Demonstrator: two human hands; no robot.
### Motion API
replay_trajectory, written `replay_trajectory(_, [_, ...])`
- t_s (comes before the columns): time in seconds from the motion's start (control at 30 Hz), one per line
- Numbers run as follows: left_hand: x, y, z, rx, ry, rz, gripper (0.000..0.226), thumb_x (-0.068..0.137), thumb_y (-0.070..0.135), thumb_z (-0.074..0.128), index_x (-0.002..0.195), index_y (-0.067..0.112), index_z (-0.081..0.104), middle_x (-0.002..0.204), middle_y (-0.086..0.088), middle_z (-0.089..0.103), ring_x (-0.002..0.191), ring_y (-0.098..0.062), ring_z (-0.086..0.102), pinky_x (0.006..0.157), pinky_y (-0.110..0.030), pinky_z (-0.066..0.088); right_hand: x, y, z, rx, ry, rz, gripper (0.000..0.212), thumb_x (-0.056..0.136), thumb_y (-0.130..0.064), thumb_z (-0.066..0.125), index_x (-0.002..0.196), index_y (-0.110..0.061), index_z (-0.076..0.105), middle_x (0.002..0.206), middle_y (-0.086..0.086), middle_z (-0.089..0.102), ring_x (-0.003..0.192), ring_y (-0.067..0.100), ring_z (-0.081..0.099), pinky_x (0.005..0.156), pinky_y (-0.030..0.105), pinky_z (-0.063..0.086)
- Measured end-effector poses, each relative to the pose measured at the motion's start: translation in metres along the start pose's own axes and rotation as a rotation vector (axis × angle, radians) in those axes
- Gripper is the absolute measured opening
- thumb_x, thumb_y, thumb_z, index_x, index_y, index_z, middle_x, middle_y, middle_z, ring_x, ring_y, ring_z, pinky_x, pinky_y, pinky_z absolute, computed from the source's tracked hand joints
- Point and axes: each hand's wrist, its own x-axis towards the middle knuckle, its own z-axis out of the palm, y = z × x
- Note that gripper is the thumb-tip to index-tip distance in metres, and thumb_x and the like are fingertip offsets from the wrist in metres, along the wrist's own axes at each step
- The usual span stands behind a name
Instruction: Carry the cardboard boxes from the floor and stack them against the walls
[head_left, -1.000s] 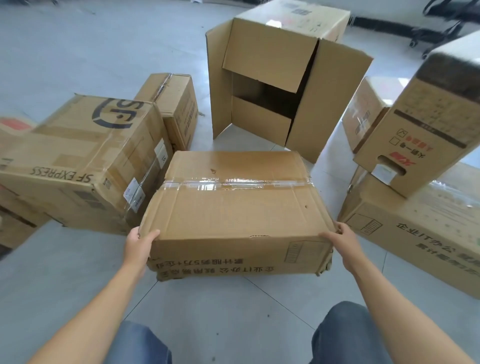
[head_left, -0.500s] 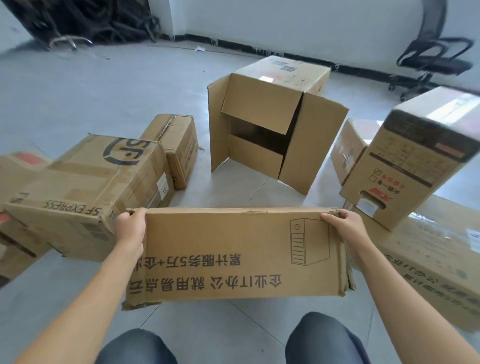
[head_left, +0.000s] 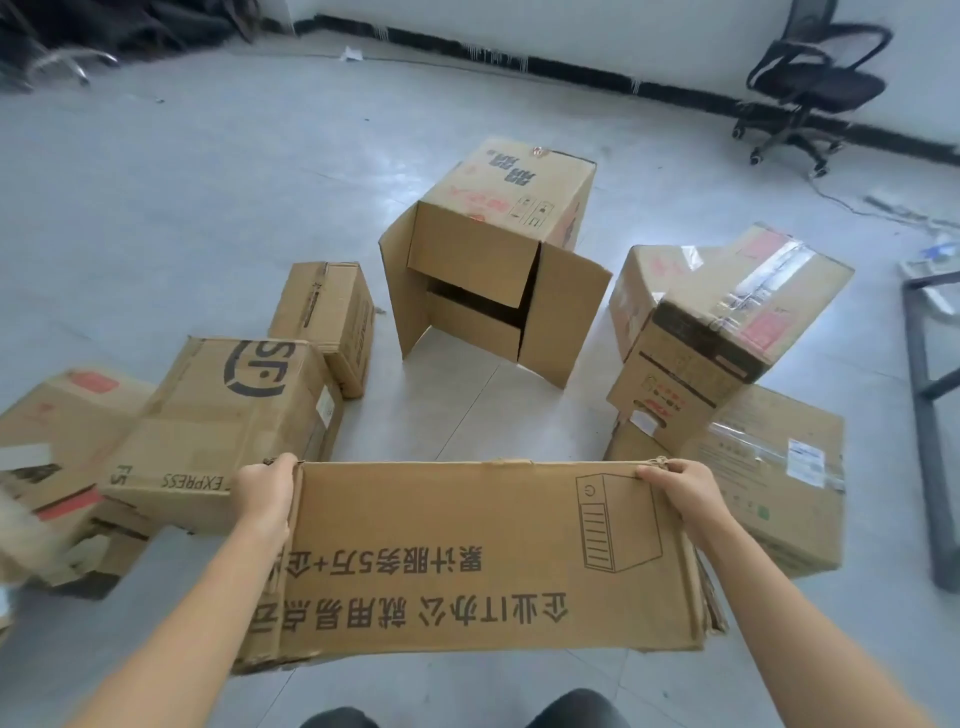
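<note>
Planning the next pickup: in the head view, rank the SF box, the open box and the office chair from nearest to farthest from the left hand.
1. SF box, just beside the left hand.
2. Open box, centre floor.
3. Office chair, far right, at the back.

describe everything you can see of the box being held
The held box is wide, brown cardboard, its printed side facing the camera: black Chinese characters, upside down, and a line drawing of a computer tower. Its lower edges are frayed and crumpled. The left hand grips its upper left corner, the right hand its upper right.
</note>
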Motion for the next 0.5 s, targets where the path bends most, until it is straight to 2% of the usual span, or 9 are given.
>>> replay_trajectory(0.17, [-0.073,0.086,-0.019,0.079,-0.047,0.066,0.027,0.087,0.014,0.053,0.064,0.005,0.043,0.063,-0.009,0.043,0.063,-0.025,0.042,0.059,-0.032,0.033,-0.066,-0.059,-0.077,0.047,0.082,0.066,0.016,0.082,-0.014,0.067,0.087,0.001,0.067,0.079,0.012,0.063,0.070,0.021,0.057,0.065,0.031,0.046])
replay_trajectory(0.23, [-0.102,0.116,-0.023,0.080,-0.073,0.118,0.026,0.088,0.014,0.054,0.066,0.005,0.045,0.063,-0.009,0.043,0.063,-0.024,0.041,0.059,-0.032,0.032,-0.095,-0.080,-0.106,0.075,0.117,0.073,0.012,0.082,-0.014,0.067,0.083,-0.002,0.066,0.079,0.011,0.064,0.072,0.022,0.057,0.068,0.032,0.047])
replay_trajectory(0.3, [-0.127,0.139,-0.025,0.068,-0.104,0.171,0.023,0.088,0.013,0.053,0.069,0.005,0.045,0.064,-0.009,0.042,0.064,-0.024,0.040,0.059,-0.032,0.030,-0.122,-0.097,-0.132,0.099,0.158,0.074,0.008,0.083,-0.013,0.066,0.078,-0.007,0.064,0.078,0.009,0.063,0.074,0.021,0.057,0.064,0.030,0.045])
replay_trajectory(0.4, [-0.152,0.162,-0.024,0.054,-0.156,0.223,0.018,0.088,0.011,0.052,0.074,0.001,0.051,0.066,-0.007,0.045,0.074,-0.025,0.043,0.065,-0.032,0.033,-0.150,-0.113,-0.160,0.139,0.220,0.065,0.005,0.083,-0.012,0.066,0.082,-0.008,0.064,0.084,0.010,0.063,0.082,0.024,0.058,0.064,0.028,0.046])
replay_trajectory(0.5, [-0.164,0.182,-0.015,0.028,-0.220,0.264,0.026,0.089,0.013,0.050,0.064,0.004,0.046,0.064,-0.007,0.043,0.073,-0.025,0.043,0.067,-0.034,0.038,-0.169,-0.124,-0.177,0.177,0.301,0.047,0.005,0.084,-0.011,0.065,0.085,-0.006,0.064,0.087,0.010,0.061,0.083,0.022,0.055,0.072,0.031,0.044])
